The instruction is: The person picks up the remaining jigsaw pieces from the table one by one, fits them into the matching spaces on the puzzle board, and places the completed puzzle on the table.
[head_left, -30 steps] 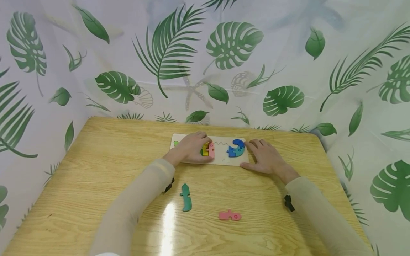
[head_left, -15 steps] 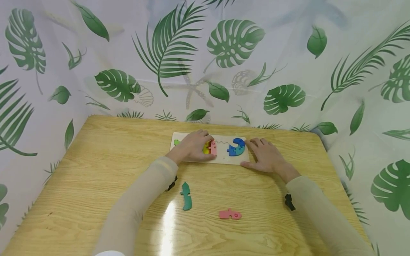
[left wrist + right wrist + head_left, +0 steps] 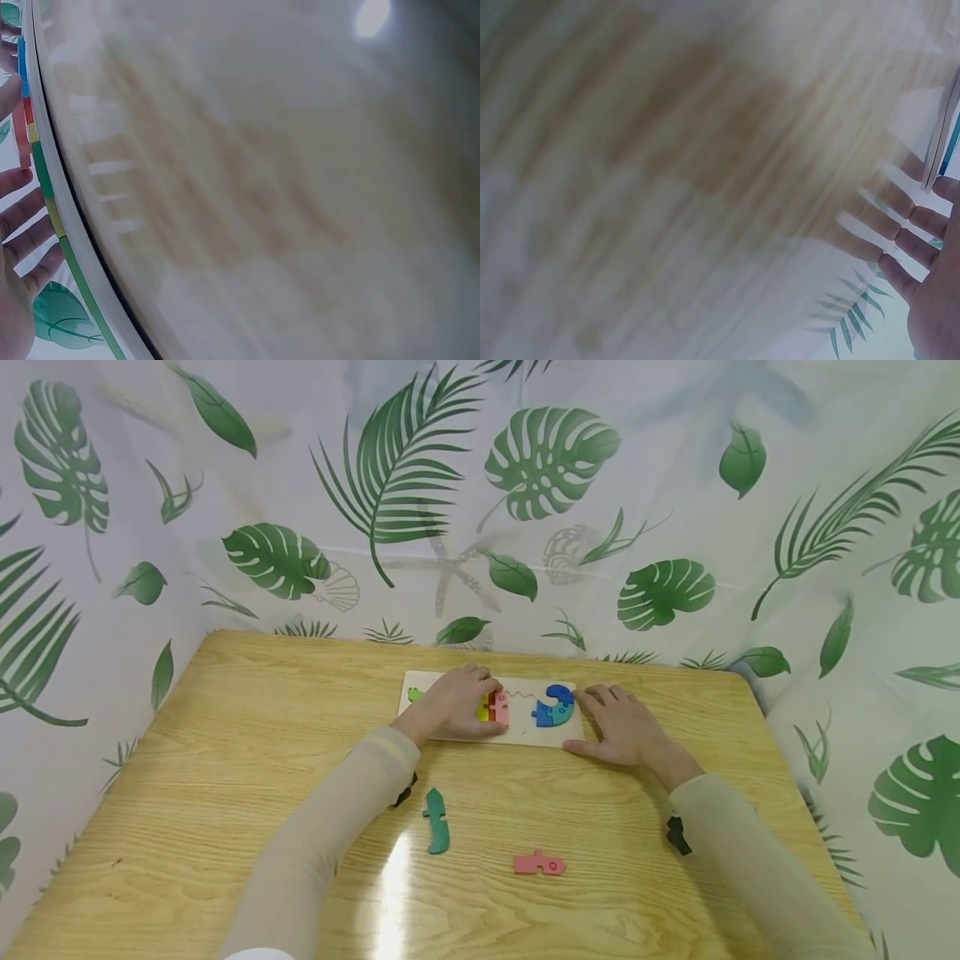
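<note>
A wooden puzzle board (image 3: 519, 735) lies near the table's back edge. Over its middle, my left hand (image 3: 450, 703) pinches a pink puzzle piece (image 3: 502, 710) between thumb and fingers, beside a red piece (image 3: 492, 705) and a yellow one. In the left wrist view the pink piece (image 3: 21, 139) stands a little above the row of coloured pieces. My right hand (image 3: 618, 722) rests with spread fingers at the board's right end, fingertips right at its edge. Blue and teal pieces (image 3: 555, 712) sit joined there. The left hand hides much of the board's left half.
A green piece (image 3: 437, 822) and another pink piece (image 3: 538, 863) lie loose on the wooden table (image 3: 600, 910), nearer the front. A leaf-printed cloth (image 3: 450, 485) hangs behind the table and along both sides.
My left hand has shifted slightly right with the pink piece, and the red piece now shows between the pink and yellow ones. The right hand stays put.
</note>
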Demonstrator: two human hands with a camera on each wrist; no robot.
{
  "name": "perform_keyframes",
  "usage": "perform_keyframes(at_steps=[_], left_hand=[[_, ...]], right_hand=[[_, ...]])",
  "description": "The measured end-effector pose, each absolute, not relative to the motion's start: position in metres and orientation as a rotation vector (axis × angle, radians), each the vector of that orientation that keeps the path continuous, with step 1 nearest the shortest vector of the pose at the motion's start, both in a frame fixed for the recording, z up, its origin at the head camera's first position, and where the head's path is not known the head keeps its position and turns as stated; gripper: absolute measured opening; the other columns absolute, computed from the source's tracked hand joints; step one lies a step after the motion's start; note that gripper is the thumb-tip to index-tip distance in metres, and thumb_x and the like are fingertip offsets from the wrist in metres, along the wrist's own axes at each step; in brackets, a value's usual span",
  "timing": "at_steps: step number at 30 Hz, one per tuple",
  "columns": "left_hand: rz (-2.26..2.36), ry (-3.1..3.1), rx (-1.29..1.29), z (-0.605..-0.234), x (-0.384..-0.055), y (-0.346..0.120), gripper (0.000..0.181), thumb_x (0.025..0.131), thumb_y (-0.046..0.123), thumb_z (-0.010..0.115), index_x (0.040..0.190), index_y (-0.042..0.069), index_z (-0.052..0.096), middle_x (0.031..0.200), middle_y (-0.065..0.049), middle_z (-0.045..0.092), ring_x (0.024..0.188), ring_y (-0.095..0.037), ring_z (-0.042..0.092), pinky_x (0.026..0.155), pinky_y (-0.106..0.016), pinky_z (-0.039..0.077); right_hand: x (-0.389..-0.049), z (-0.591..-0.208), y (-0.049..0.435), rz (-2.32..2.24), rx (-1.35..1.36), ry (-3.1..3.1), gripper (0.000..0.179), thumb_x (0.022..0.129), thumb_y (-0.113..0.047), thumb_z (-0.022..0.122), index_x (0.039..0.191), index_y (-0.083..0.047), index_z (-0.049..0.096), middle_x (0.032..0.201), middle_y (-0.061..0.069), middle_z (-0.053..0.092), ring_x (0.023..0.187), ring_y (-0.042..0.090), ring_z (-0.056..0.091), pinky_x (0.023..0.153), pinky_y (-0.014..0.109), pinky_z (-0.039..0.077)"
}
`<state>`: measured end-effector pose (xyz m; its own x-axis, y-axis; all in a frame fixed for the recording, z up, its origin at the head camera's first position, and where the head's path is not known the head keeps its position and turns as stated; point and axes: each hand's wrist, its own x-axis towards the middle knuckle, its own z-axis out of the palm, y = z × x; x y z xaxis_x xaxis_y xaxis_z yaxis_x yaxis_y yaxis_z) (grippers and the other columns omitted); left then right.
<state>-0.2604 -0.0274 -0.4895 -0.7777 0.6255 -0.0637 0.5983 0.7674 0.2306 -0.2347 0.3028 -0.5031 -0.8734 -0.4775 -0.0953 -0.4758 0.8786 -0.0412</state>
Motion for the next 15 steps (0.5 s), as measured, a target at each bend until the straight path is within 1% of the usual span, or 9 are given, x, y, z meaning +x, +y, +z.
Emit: perform_keyframes(at_steps=[6, 15], left_hand=[[0.296, 2.810, 1.001, -0.4881, -0.2599, -0.0247, 0.074, 0.094, 0.068, 0.060, 0.150, 0.019, 0.057, 0.154, -0.007, 0.055, 0.140, -0.028, 0.051, 0.121, -0.046, 0.043], [0.280, 2.809, 1.014, -0.4887, -0.2612, -0.0241, 0.076, 0.094, 0.070, 0.058, 0.152, 0.020, 0.056, 0.154, -0.008, 0.053, 0.141, -0.028, 0.050, 0.121, -0.046, 0.043]], right_hand=[[-0.2325, -0.5028, 0.3021, -0.042, -0.751, 2.957, 0.104, 0.089, -0.082, 0.056, 0.163, -0.012, 0.039, 0.156, 0.019, 0.048, 0.143, 0.045, 0.046, 0.116, 0.069, 0.040], [-0.2332, -0.5039, 0.3022, -0.036, -0.750, 2.958, 0.104, 0.089, -0.082, 0.056, 0.163, -0.012, 0.038, 0.156, 0.019, 0.048, 0.143, 0.044, 0.046, 0.117, 0.069, 0.039]])
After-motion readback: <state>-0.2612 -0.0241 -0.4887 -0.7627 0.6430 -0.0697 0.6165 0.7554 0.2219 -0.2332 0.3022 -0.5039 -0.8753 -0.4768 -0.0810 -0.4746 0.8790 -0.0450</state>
